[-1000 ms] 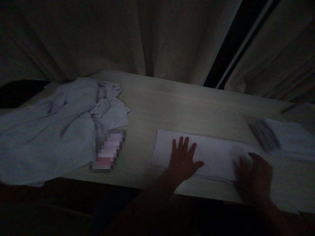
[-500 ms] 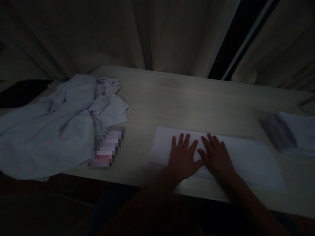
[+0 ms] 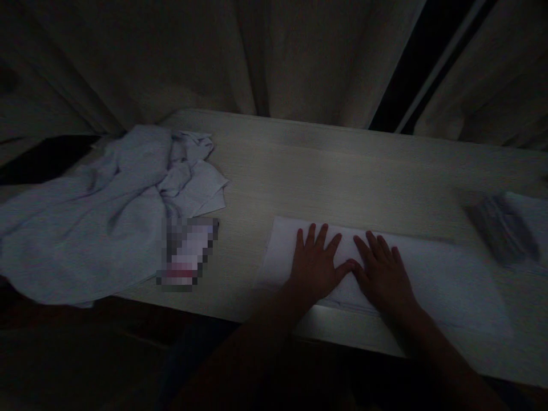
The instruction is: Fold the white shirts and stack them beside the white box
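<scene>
A white cloth [image 3: 445,279], folded into a long flat strip, lies along the front of the table. My left hand [image 3: 315,262] rests flat on its left part, fingers spread. Beside it, my right hand [image 3: 384,273] also lies flat with fingers apart, nearer the cloth's middle. The two thumbs meet or nearly meet between the hands. Neither hand grips anything. Dim light hides the finer folds of the cloth.
A crumpled heap of white cloth [image 3: 94,222] covers the table's left side. Against it lies a pixelated, phone-like object [image 3: 188,254]. Folded cloths [image 3: 509,228] are stacked at the right. Curtains [image 3: 317,63] hang behind the pale table [image 3: 334,165].
My right hand has shifted slightly right across the cloth, while my left hand stays nearly in place. The camera view has moved a little.
</scene>
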